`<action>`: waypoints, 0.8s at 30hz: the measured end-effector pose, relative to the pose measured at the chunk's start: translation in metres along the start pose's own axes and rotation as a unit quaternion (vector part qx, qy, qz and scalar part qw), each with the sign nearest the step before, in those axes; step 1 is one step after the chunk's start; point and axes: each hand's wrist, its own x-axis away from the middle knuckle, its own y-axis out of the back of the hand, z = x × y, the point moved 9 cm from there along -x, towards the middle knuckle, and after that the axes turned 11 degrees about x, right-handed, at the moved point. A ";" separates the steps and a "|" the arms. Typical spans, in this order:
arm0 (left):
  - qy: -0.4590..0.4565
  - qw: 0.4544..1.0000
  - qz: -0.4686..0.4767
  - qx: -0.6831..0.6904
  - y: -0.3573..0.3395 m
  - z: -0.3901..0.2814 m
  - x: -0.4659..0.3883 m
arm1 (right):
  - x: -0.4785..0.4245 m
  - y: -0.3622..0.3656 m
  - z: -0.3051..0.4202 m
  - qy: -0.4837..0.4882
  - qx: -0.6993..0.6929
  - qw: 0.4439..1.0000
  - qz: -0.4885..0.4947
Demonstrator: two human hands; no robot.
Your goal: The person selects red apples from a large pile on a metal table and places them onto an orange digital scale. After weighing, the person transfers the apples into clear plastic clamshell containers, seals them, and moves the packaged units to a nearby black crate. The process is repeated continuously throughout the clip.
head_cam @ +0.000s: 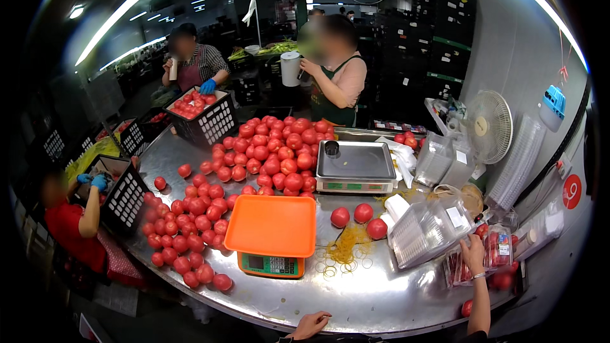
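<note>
My left hand [311,325] rests at the near edge of the steel table [362,307], fingers loosely curled with nothing seen in them. At the right, my right hand [472,252] reaches between a stack of clear plastic clamshell boxes [419,238] and a packed box of tomatoes [498,247]; whether it grips anything is unclear. An orange-topped digital scale [270,226] stands before me. Yellow rubber bands [350,245] lie right of it, beside a few loose tomatoes [340,217]. A large heap of tomatoes [271,152] spreads behind and left of the scale.
A second scale [355,162] with a steel tray stands farther back. Black crates [205,121] line the table's far left. Co-workers stand at the left [76,219], far left [200,64] and far side [338,76]. A white fan [489,126] stands right.
</note>
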 end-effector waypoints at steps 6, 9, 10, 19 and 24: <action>-0.012 0.999 -0.003 -0.039 -0.009 0.003 -0.016 | -0.003 0.044 -0.037 -0.042 -0.079 0.988 -0.122; 0.091 0.994 0.053 -0.029 -0.024 0.022 -0.021 | 0.005 0.059 -0.062 -0.084 -0.109 0.980 -0.143; 0.139 0.987 0.076 -0.017 -0.030 0.031 -0.019 | 0.007 0.058 -0.073 -0.114 -0.132 0.976 -0.128; 0.006 0.998 -0.017 -0.064 -0.035 0.012 -0.023 | 0.020 0.051 -0.091 -0.060 0.109 0.974 -0.191; 0.005 0.996 -0.063 -0.056 -0.031 0.014 -0.018 | 0.022 0.035 -0.100 -0.123 0.273 0.950 -0.092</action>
